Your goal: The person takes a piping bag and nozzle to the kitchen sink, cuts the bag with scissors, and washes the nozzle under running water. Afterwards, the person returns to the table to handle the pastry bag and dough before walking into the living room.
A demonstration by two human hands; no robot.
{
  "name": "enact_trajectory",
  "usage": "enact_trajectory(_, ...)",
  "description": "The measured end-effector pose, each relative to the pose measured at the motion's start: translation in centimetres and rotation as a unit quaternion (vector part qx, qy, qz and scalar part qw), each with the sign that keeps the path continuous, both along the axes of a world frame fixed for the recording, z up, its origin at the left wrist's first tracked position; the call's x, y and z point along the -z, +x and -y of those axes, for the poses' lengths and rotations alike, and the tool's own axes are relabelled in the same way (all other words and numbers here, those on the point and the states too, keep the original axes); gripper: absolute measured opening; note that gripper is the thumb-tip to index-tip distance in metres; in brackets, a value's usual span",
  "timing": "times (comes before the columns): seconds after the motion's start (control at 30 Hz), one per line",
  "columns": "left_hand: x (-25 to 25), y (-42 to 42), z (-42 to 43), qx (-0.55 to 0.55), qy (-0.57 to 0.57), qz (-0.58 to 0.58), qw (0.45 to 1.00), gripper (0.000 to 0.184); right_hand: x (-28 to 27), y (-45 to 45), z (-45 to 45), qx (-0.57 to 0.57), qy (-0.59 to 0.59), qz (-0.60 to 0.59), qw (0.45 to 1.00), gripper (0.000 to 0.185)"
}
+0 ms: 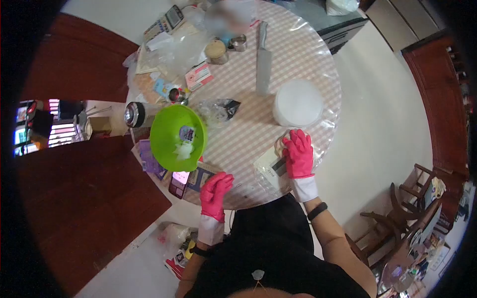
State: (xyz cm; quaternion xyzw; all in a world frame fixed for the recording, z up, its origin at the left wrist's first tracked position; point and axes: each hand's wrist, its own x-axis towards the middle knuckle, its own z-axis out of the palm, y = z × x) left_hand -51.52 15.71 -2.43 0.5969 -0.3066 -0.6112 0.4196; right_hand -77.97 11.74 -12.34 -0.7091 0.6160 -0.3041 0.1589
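Both my hands wear pink rubber gloves with white cuffs. My left hand hovers at the table's near edge, fingers curled together, with nothing visible in them. Beside it lie a dark printed booklet or box and a lit phone. Palm down, my right hand rests with fingers stretched over a flat white packet in clear plastic; what lies under the fingertips is partly hidden. Just beyond it stands a round white tub. A bright green bowl on the left holds a white scrap and a small printed packet.
A cleaver lies on the checked tablecloth. A crumpled plastic bag, a thermos, a jar, a metal cup and a calculator crowd the left and far side. Wooden chairs stand at right.
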Motion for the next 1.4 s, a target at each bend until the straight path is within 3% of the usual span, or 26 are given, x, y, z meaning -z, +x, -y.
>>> enact_trajectory(0.07,0.9,0.2,-2.3,-0.045,0.034,-0.045,0.997,0.025,0.3,4.0,-0.4,0.072,-0.018,-0.072,0.995,0.039)
enact_trajectory(0.13,1.0,-0.6,-3.9,-0.052,0.022,-0.028,0.998,0.025,-0.4,8.3,-1.1,-0.050,-0.015,-0.111,0.992,0.043)
enact_trajectory(0.23,1.1,-2.3,-6.0,-0.075,-0.024,-0.006,0.997,0.026,-1.0,11.5,-3.2,-0.216,-0.031,-0.021,0.976,0.043)
enact_trajectory(0.3,1.4,-2.7,-7.4,-0.075,-0.040,-0.017,0.996,0.028,-2.2,9.4,-5.1,-0.324,-0.029,-0.036,0.945,0.042)
enact_trajectory(0.4,1.3,-4.3,-9.1,-0.118,-0.055,-0.025,0.991,0.028,-1.3,4.3,-6.9,-0.373,-0.059,-0.043,0.925,0.043)
enact_trajectory(0.53,1.1,-7.1,-9.4,-0.141,-0.052,-0.034,0.988,0.040,-3.2,-1.0,-5.3,-0.358,-0.044,-0.115,0.925,0.044)
enact_trajectory(0.6,-0.6,-9.4,-8.6,-0.137,-0.150,0.046,0.978,0.063,-3.0,-1.8,-4.2,-0.314,-0.039,-0.104,0.943,0.045)
enact_trajectory(0.63,-2.3,-10.5,-7.8,-0.139,-0.153,0.044,0.977,0.063,-2.8,-1.8,-3.8,-0.314,-0.042,-0.107,0.942,0.045)
enact_trajectory(0.7,-5.7,-12.5,-5.2,-0.081,-0.191,0.171,0.963,0.082,-1.9,-0.5,-2.5,-0.279,-0.066,-0.100,0.953,0.045)
enact_trajectory(0.73,-7.4,-13.5,-3.6,-0.081,-0.197,0.170,0.962,0.082,-1.3,0.1,-1.9,-0.266,-0.060,-0.082,0.959,0.045)
enact_trajectory(0.8,-10.7,-15.7,-0.1,-0.018,-0.231,0.278,0.932,0.081,-3.1,0.0,-0.8,-0.271,-0.065,-0.119,0.953,0.045)
enact_trajectory(0.87,-13.0,-17.9,3.3,0.045,-0.253,0.386,0.886,0.082,-1.6,-1.0,-1.1,-0.275,0.120,0.072,0.951,0.044)
enact_trajectory(0.9,-13.4,-19.0,5.0,0.076,-0.259,0.437,0.858,0.083,-0.1,-1.4,-1.3,-0.272,0.212,0.166,0.924,0.045)
enact_trajectory(0.93,-13.0,-20.1,6.8,0.074,-0.280,0.511,0.809,0.084,5.7,-1.1,-0.6,-0.370,0.373,-0.117,0.843,0.050)
enact_trajectory(0.97,-12.3,-21.4,8.7,0.070,-0.298,0.582,0.753,0.085,4.0,-1.8,-0.2,-0.375,0.371,-0.120,0.841,0.050)
enact_trajectory(1.03,-10.8,-23.1,11.7,0.070,-0.267,0.599,0.752,0.083,-1.4,-4.4,1.6,-0.379,0.173,0.022,0.909,0.054)
enact_trajectory(1.1,-10.3,-24.0,13.9,0.064,-0.224,0.618,0.751,0.080,-0.6,-7.4,3.9,-0.452,0.121,0.045,0.883,0.052)
enact_trajectory(1.13,-10.2,-24.0,14.5,0.070,-0.195,0.593,0.778,0.077,-4.0,-9.5,5.9,-0.464,0.212,0.094,0.855,0.047)
enact_trajectory(1.17,-10.1,-24.1,14.7,0.081,-0.166,0.565,0.805,0.073,-8.1,-10.5,8.2,-0.507,0.181,0.061,0.840,0.042)
enact_trajectory(1.23,-9.9,-24.3,14.8,0.059,-0.140,0.604,0.783,0.077,-7.1,-12.4,12.6,-0.630,-0.032,-0.017,0.776,0.039)
enact_trajectory(1.3,-10.1,-23.5,14.3,0.021,-0.095,0.623,0.776,0.077,-5.0,-14.9,15.5,-0.640,-0.022,0.028,0.767,0.039)
enact_trajectory(1.4,-9.1,-20.8,12.5,-0.033,-0.034,0.653,0.756,0.079,-2.4,-16.7,20.9,-0.541,-0.032,-0.032,0.840,0.039)
